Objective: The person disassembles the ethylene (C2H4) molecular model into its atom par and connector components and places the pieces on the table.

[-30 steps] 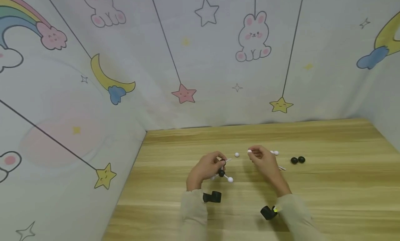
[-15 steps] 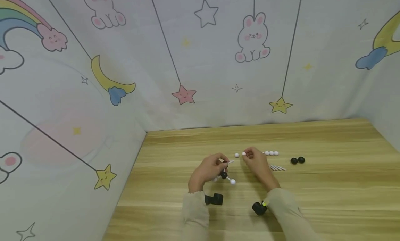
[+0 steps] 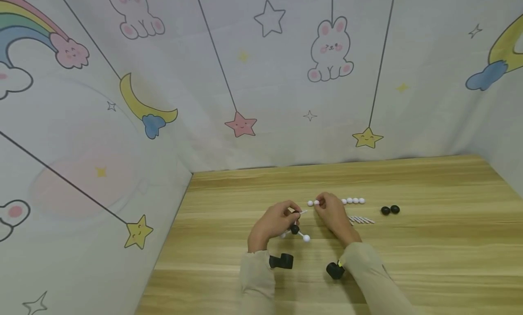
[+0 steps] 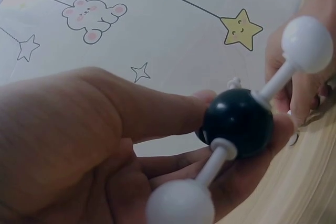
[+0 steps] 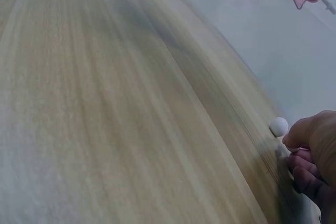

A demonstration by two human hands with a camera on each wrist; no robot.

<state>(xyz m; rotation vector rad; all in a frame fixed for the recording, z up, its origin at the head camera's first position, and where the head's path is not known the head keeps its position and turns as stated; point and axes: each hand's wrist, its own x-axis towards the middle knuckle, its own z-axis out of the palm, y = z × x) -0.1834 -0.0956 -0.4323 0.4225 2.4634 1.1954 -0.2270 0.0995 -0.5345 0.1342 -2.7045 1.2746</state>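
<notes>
Backdrop, head view: pale cloth walls (image 3: 282, 145) printed with stars, rabbits and a moon stand beyond the hands and on either side.
Surface: light wood-grain surface (image 3: 224, 188) lies beneath both hands; its back edge meets the cloth beyond them, its left edge slants well left of the left hand.
Left hand (image 3: 277, 222): thumb and fingers curled round a ball-and-stick model (image 3: 295, 229), left of the right hand.
Right hand (image 3: 332, 214): fingertips pinch a white ball (image 3: 316, 203) just beside a second white ball (image 3: 310, 203).
Right side: white sticks (image 3: 361, 220) and a row of white balls (image 3: 353, 200) near the right hand, two black balls (image 3: 390, 209) farther right, wood stretching past them.
Left wrist view: model gripped between thumb and fingers, right hand behind it.
Right wrist view: fingers curled, their grip partly hidden; broad wood alongside, wall just beyond.
</notes>
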